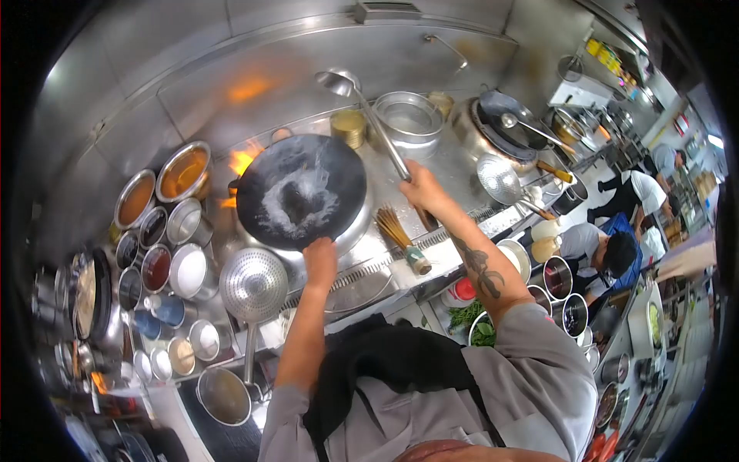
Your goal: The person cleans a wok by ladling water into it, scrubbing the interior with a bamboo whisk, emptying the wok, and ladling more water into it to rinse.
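A dark wok (339, 173) sits on the burner in front of me, with whitish foam or liquid in its bowl and flames at its left side. My left hand (319, 260) is closed at the wok's near edge; a handle there, if any, is hidden. In my right hand (422, 189) is the long handle of a metal ladle (336, 81), its bowl raised above the back of the stove, apart from the wok. A bamboo wok brush (403, 240) lies right of the wok. Left of my left forearm rests a perforated strainer (254, 285).
Metal pots of sauces and seasonings (185, 175) crowd the left side. A metal basin (408, 119) and a tin (349, 127) stand behind. Further right are a second wok (512, 115) and another strainer (499, 179). Co-workers (589, 250) are at the far right.
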Demonstrator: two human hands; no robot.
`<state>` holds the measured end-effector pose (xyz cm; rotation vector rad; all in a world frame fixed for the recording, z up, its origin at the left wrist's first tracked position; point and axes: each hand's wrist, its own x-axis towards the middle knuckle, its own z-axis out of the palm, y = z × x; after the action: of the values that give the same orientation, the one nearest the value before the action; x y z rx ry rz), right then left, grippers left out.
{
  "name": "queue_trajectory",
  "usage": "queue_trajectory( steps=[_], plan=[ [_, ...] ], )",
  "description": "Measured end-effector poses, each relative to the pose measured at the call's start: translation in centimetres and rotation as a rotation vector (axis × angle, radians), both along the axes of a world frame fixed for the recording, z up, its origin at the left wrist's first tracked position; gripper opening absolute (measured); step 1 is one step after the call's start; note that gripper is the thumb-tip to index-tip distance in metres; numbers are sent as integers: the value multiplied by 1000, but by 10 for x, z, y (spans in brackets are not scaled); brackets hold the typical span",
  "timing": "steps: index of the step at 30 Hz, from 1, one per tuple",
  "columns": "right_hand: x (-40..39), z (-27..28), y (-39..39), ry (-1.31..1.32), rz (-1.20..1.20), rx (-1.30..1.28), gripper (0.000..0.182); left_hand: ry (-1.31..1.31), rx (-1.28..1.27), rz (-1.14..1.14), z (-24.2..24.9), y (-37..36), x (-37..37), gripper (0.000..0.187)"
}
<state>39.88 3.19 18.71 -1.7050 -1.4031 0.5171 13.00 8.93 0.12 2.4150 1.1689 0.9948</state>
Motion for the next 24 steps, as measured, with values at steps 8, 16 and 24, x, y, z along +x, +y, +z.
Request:
queue_trajectory(
  steps=[8, 16, 24],
  plan=[
    [98, -27, -71, 184, -215, -77, 37, 23, 106, 147, 22, -10, 21, 19],
    [152, -114, -173, -64, -262, -236, 28, -205, 51, -221, 155, 2, 201, 21],
    [151, -124, -229, -120, -313, -363, 35, -413, -634, -416, 203, 115, 420, 38]
  ],
)
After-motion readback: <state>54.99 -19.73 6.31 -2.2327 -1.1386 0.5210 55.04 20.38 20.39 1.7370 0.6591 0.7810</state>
